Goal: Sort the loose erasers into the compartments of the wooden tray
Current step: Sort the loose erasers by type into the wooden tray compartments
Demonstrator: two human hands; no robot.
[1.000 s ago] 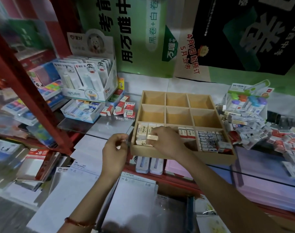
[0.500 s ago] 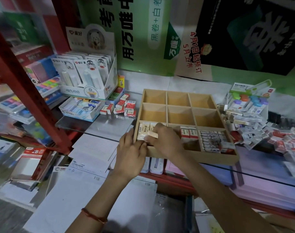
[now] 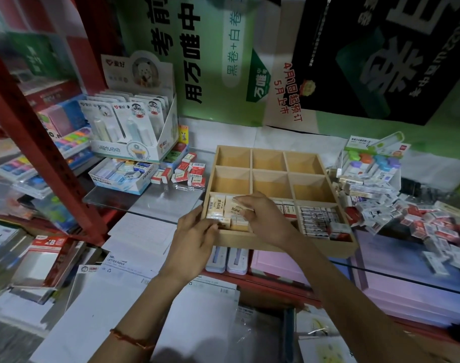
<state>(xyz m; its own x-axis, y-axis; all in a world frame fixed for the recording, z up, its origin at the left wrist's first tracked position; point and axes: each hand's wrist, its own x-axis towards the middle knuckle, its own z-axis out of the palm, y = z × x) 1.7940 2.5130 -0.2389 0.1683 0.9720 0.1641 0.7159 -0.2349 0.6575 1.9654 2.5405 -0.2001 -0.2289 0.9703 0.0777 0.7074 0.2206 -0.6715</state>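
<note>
right hand (image 3: pixel 265 218) grips cream erasers (image 3: pixel 221 205), near-left compartment, wooden tray (image 3: pixel 289 247); left hand (image 3: pixel 194 231) touching

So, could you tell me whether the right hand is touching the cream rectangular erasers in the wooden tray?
Touching. The head view shows the right hand with curled fingers on the cream rectangular erasers in the near-left compartment of the wooden tray.

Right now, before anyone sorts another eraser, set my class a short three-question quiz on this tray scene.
1. Fill in: ___ compartments of the wooden tray look empty.
2. The left hand and right hand work at the cream erasers in which compartment? A near left, B far right, C centre.
3. True or false: every compartment is filled.
Key: 1 six; 2 A; 3 false.
</note>
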